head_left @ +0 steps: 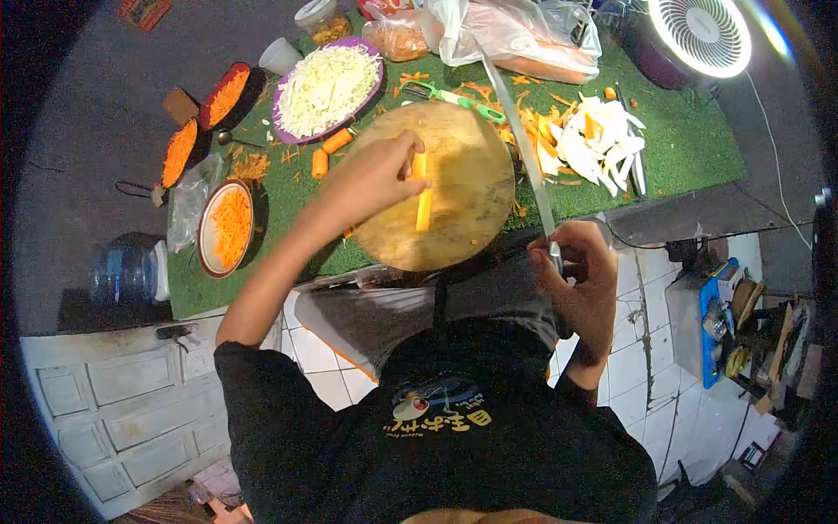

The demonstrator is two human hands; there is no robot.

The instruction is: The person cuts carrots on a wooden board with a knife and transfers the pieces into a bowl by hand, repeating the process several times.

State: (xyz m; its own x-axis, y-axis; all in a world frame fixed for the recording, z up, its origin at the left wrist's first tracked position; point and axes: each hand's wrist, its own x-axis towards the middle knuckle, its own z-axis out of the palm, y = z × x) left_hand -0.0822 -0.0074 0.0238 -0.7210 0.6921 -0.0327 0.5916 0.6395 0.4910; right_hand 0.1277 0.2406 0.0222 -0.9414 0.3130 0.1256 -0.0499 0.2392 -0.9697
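On the round wooden cutting board [471, 166] lies a long cut piece of carrot [423, 210]. My left hand [381, 175] grips its upper part with bent fingers and thumb. Off the board's right side, my right hand [579, 262] is closed round the handle of a long kitchen knife [526, 153]. The blade is raised, pointing away from me, and is apart from the carrot. A green-handled peeler [454, 99] rests by the board's far edge. Two short carrot chunks [320, 163] sit left of the board.
A purple plate [378, 65] of shredded cabbage is at the back. Bowls of shredded carrot, one a rimmed bowl [209, 262], stand left. White vegetable strips [602, 144] and peelings are piled right. Behind are a plastic bag [559, 44] of carrots and a fan [700, 35].
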